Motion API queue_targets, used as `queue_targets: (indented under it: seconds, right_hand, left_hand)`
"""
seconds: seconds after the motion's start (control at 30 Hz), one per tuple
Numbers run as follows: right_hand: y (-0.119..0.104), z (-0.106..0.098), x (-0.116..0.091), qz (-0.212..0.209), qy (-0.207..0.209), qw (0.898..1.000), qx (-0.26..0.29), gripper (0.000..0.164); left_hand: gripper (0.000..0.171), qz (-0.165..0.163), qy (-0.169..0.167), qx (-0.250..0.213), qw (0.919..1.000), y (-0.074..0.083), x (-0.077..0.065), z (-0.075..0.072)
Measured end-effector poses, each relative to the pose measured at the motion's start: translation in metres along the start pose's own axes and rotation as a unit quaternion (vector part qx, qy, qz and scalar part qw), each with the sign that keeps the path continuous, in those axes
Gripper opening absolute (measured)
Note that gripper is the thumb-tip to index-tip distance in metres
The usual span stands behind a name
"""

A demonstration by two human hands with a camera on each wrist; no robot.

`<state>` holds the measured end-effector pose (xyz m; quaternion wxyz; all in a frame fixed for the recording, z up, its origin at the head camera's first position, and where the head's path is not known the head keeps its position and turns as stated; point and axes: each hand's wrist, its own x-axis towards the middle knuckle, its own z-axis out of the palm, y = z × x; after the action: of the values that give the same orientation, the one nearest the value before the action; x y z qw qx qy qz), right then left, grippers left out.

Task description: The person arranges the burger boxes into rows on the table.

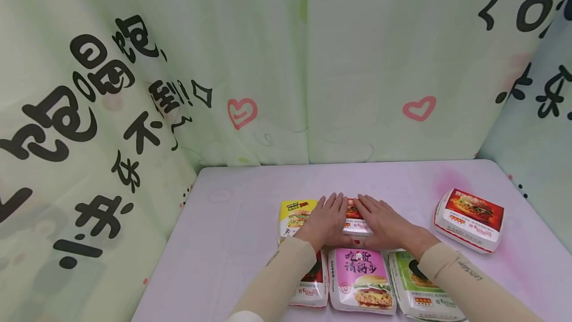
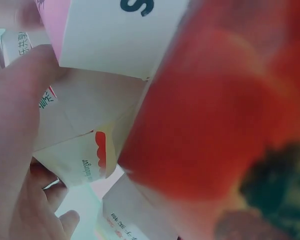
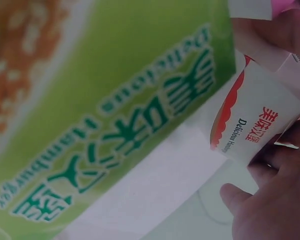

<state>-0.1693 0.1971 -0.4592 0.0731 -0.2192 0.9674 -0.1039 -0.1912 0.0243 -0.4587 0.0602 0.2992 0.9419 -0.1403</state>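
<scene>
Both hands are on one red-and-white burger box (image 1: 357, 222) in the back row. My left hand (image 1: 326, 222) covers the left part of this box, fingers straight and pointing away. On its right part lies my right hand (image 1: 386, 222), fingers likewise straight. The thumbs come together at its near side. In the right wrist view, the near face (image 3: 260, 115) reads "Delicious Hamburger". A yellow burger box (image 1: 297, 215) is beside the left hand. In front stand a red burger box (image 1: 313, 292), a pink one (image 1: 362, 280) and a green one (image 1: 422, 287), partly behind the right forearm.
Another red-topped burger box (image 1: 469, 220) stands apart on the right side of the pale purple table (image 1: 228, 242). Printed curtains (image 1: 330, 73) enclose the back and both sides.
</scene>
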Motion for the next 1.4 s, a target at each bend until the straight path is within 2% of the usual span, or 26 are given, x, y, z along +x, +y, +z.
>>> queue_targets:
  seconds: [0.47,0.77,0.87,1.03,1.1,1.23,1.4]
  right_hand:
    - [0.001,0.003,0.001,-0.024,0.021,0.999,-0.021,0.099]
    - [0.002,-0.004,-0.002,-0.019,-0.002,0.999,0.027,0.097]
    - [0.002,-0.006,-0.003,-0.021,-0.004,0.999,0.037,0.095]
    - [0.002,-0.009,-0.006,-0.027,-0.004,0.999,0.047,0.094]
    - [0.001,-0.009,-0.007,-0.028,-0.004,0.998,0.048,0.094]
    - [0.001,-0.008,-0.007,-0.023,-0.003,0.999,0.049,0.095]
    - [0.001,-0.006,-0.008,-0.009,-0.011,0.999,0.052,0.098]
  left_hand:
    - [0.104,-0.027,-0.009,-0.013,0.9995,0.002,-0.002,0.000]
    - [0.103,-0.025,-0.009,-0.012,0.9996,0.003,-0.001,0.002]
    - [0.104,-0.024,-0.014,-0.024,0.9993,0.002,-0.001,0.000]
    - [0.106,-0.022,-0.036,-0.074,0.9964,-0.002,-0.003,-0.004]
    - [0.103,-0.020,-0.042,-0.096,0.9943,-0.003,-0.004,-0.007]
    - [0.093,-0.009,-0.045,-0.112,0.9927,-0.002,-0.006,-0.015]
    - [0.078,0.004,-0.037,-0.080,0.9961,-0.001,-0.009,-0.022]
